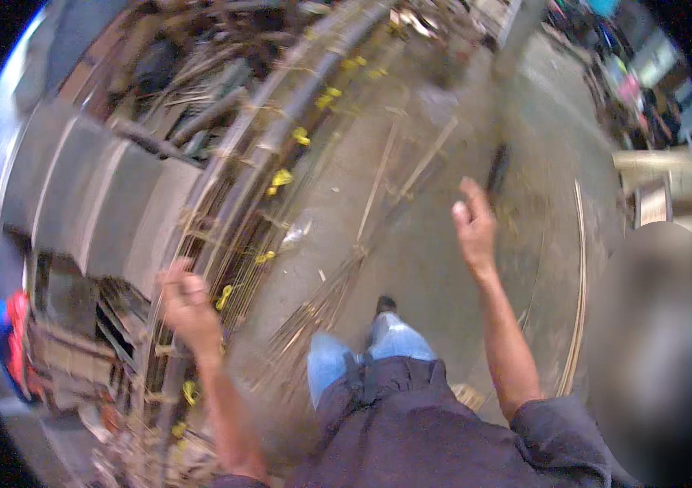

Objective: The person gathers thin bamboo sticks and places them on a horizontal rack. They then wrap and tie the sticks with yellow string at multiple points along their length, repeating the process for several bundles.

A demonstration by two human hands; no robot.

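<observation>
My left hand (187, 305) is raised over a long frame of poles and thin strips (232, 191) on the left. Motion smears its fingers, which look bent, and I cannot tell whether it touches the frame or holds anything. Yellow ties (281, 178) dot the frame along its length. Over the floor to the right, my right hand (474, 232) hangs in the air with thumb and fingers apart and nothing visible in it. Just beyond its fingertips is a dark, narrow object (498, 167), too blurred to name.
Thin sticks (313, 313) lie on the grey floor (411, 268) ahead of my legs. A bundle of long strips (580, 285) lies at the right. Wood scraps (199, 106) are heaped beyond the frame. A blurred round patch covers the right edge.
</observation>
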